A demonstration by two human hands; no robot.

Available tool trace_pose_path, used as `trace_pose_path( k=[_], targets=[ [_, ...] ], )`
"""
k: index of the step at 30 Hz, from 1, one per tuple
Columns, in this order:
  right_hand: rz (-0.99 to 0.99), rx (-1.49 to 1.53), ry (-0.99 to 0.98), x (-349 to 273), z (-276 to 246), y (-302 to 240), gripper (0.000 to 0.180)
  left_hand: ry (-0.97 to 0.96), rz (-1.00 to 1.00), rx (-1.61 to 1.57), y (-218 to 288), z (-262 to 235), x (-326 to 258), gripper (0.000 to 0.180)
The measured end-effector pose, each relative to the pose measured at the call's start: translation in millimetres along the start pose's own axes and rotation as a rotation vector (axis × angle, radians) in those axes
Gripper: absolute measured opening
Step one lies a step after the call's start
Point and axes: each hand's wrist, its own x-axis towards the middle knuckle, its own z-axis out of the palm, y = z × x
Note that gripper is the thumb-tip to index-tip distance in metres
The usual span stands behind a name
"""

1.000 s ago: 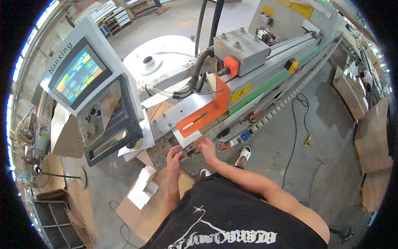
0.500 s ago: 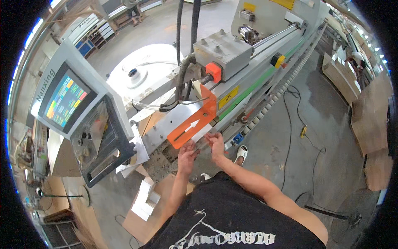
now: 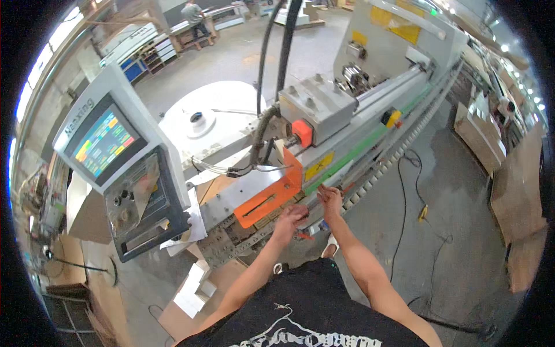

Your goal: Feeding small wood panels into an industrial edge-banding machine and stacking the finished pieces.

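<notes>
My left hand (image 3: pixel 292 219) is at the near side of the machine, just right of the orange guard plate (image 3: pixel 266 202), its fingers curled together. My right hand (image 3: pixel 330 200) is a little farther right and ahead, by the green strip (image 3: pixel 347 169) along the machine's rail, fingers bent and close together. Whatever either hand holds is too small or hidden to make out. A slot runs through the orange plate, which lies over the metal machine bed (image 3: pixel 222 209). Behind it a grey block with a red-orange knob (image 3: pixel 302 133) stands on the bed.
At left, a control panel with a lit touchscreen (image 3: pixel 104 139) juts over the bed. A white round table (image 3: pixel 225 95) stands behind. White offcuts (image 3: pixel 193 289) lie low at left. Cables (image 3: pixel 400 202) cross the floor at right, near stacked boards (image 3: pixel 517 185). A person (image 3: pixel 195 22) stands far back.
Both hands have moved right along the machine, away from the orange plate, my right hand farther from my left. White pieces seen over the plate and by my fingers no longer show.
</notes>
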Motion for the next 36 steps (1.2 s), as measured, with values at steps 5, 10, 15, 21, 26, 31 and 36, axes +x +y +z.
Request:
trace_pose_path(
  k=[5,10,15,21,26,31,36],
  targets=[
    [-0.023,-0.179,0.018,8,0,-27,0.002,-0.171,-0.210,0.312,0,-21,-52,0.043],
    [-0.673,-1.194,-0.119,-28,-52,-9,0.013,-0.036,-0.293,0.568,-9,-64,-122,0.031],
    [-1.027,-1.634,-0.502,-63,-57,-5,0.016,0.113,-0.370,0.638,-35,-103,-159,0.032],
    [-0.968,-1.649,-0.577,-60,-53,-1,0.011,0.203,-0.300,0.725,-40,-83,-159,0.034],
    [-0.873,-1.663,-0.758,-44,-56,-11,0.010,0.306,-0.111,0.939,-6,-24,-143,0.030],
    [-0.438,-1.764,-1.061,-31,-42,1,0.014,0.285,-0.063,0.898,33,53,-129,0.033],
    [-0.063,-1.498,-1.487,-50,-17,14,0.027,0.214,0.678,0.918,104,190,-147,0.029]
  ],
)
